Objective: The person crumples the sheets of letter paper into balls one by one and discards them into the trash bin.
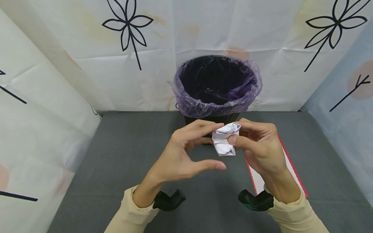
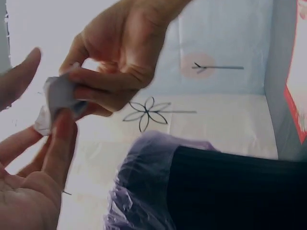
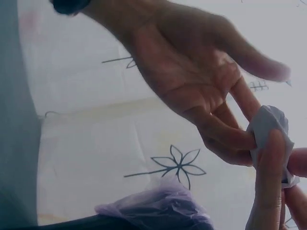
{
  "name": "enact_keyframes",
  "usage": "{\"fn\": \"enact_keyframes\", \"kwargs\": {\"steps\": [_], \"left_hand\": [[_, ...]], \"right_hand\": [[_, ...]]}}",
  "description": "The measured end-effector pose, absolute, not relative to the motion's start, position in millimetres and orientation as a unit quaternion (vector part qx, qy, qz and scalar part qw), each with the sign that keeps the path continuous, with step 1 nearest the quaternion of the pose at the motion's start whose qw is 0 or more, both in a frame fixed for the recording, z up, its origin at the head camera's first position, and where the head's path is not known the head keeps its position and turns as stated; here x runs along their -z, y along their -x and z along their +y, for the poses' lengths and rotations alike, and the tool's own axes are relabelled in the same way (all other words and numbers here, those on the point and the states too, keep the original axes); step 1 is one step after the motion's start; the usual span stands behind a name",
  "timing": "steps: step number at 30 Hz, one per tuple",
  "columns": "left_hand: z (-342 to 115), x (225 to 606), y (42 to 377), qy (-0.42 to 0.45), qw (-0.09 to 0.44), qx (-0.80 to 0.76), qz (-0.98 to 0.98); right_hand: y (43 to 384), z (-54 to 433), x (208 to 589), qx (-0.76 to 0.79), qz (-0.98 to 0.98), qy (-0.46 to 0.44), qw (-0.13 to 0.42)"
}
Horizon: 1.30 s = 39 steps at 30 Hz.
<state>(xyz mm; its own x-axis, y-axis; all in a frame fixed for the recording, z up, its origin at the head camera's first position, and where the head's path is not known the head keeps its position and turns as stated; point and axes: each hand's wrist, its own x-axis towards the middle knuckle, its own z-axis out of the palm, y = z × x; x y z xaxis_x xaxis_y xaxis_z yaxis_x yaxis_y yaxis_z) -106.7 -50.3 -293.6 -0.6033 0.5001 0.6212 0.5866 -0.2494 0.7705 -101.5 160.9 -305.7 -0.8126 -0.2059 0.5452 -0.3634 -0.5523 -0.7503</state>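
Note:
A crumpled, folded wad of white paper [image 1: 225, 140] is held up in front of the bin. My right hand [image 1: 263, 145] pinches it between thumb and fingers from the right side. On the other side, my left hand [image 1: 185, 152] touches the paper with its fingertips, the thumb spread well apart below. In the left wrist view the paper wad [image 2: 60, 96] lies between both hands' fingers. The right wrist view shows the left palm facing the wad [image 3: 268, 129], its fingers fairly straight against it.
Behind the hands stands a dark bin with a purple plastic liner [image 1: 192, 108] folded over its rim. A white sheet with a red border [image 1: 291, 168] lies on the grey table [image 1: 128, 155] under the right forearm. Patterned cloth walls [image 1: 87, 84] surround the table.

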Motion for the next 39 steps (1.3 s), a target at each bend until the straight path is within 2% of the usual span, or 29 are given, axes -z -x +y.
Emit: {"fn": "enact_keyframes", "kwargs": {"steps": [3, 11, 15, 24, 34, 39], "left_hand": [[-50, 294, 109, 0.470, 0.091, 0.614, -0.628], [-49, 300, 114, 0.498, 0.255, 0.504, -0.658], [-47, 303, 116, 0.494, 0.304, 0.491, -0.650], [-41, 303, 121, 0.467, 0.339, 0.559, -0.596], [-33, 302, 119, 0.438, 0.331, 0.625, -0.554], [-28, 306, 122, 0.462, 0.335, 0.640, -0.515]], "right_hand": [[100, 161, 304, -0.825, -0.484, -0.289, 0.030], [97, 160, 302, -0.802, -0.523, -0.288, 0.027], [96, 160, 302, -0.778, -0.548, -0.305, 0.033], [91, 153, 302, -0.731, -0.558, -0.378, 0.106], [88, 138, 302, -0.706, -0.571, -0.351, 0.229], [88, 134, 306, -0.727, -0.550, -0.328, 0.248]]}}
